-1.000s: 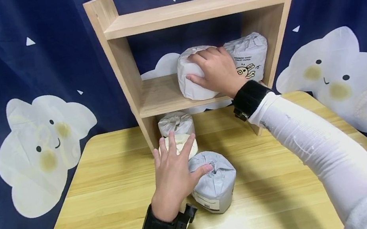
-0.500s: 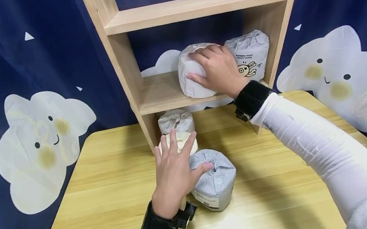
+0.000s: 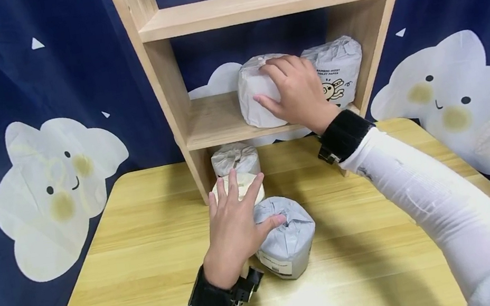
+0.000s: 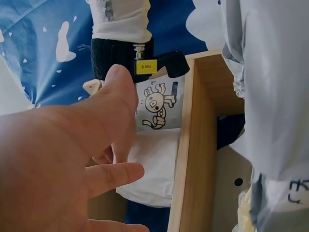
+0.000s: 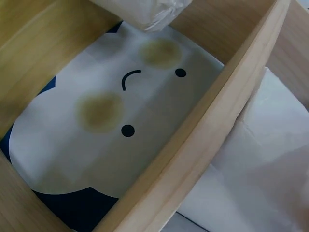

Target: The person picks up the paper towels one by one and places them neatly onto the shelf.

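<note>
On the middle shelf sits a white paper-wrapped toilet roll (image 3: 248,88). My right hand (image 3: 299,88) lies against its front and top right, thumb extended in front and fingers bent over the upper edge. To its right stands another wrapped toilet roll (image 3: 339,66) with a cartoon print. In the right wrist view, the white roll (image 5: 270,145) shows beyond the shelf board. My left hand (image 3: 233,230) spreads its fingers over a cream roll (image 3: 243,181), its thumb overlapping the top of a grey-wrapped toilet roll (image 3: 289,247) on the table. A white roll (image 3: 245,157) stands behind the cream one.
The wooden shelf unit (image 3: 265,5) stands at the back of the wooden table (image 3: 147,265), its side panels rising past the top board. Behind hangs a dark blue curtain (image 3: 47,88) with cloud faces. A black wrist camera (image 3: 215,299) sits on the left wrist.
My right hand has shifted slightly right across the white toilet roll, its fingertips a little higher. The left hand and the rolls stay in place; the head view has tilted slightly.
</note>
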Demonstrator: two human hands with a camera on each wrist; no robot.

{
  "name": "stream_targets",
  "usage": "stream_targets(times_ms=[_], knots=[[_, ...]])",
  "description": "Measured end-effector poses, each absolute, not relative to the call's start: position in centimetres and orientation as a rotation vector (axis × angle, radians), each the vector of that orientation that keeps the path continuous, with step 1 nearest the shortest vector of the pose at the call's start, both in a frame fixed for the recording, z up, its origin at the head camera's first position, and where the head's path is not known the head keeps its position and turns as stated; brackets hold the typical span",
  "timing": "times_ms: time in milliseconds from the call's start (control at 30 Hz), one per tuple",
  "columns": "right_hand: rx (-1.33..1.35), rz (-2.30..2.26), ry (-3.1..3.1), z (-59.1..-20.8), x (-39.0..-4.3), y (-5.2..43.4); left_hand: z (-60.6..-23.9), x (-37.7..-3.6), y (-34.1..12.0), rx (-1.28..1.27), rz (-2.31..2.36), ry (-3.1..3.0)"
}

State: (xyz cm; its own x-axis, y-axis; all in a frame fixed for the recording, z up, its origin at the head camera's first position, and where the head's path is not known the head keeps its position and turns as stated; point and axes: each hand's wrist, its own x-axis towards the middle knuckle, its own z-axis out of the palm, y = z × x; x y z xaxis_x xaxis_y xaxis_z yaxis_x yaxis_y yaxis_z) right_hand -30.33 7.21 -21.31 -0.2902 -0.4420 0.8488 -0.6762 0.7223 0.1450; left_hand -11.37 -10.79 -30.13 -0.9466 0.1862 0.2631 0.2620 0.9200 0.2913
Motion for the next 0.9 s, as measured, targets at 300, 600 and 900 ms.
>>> stream_targets(times_ms=[300,600,900], knots=[[0.903,0.337,-1.869,-21.7,-28.7,8.8,-30.2,-11.5,-9.9,-0.382,-0.499,-2.866],[0.937,0.393,-1.821,-23.1,-26.8,10.2,-30.3,-11.5,-8.9,-0.420,-0.451,-2.886],[0.920,0.346,-1.893,-25.4,-24.7,10.6,-31.0,-11.3,-8.5,-0.456,-0.427,-2.870]])
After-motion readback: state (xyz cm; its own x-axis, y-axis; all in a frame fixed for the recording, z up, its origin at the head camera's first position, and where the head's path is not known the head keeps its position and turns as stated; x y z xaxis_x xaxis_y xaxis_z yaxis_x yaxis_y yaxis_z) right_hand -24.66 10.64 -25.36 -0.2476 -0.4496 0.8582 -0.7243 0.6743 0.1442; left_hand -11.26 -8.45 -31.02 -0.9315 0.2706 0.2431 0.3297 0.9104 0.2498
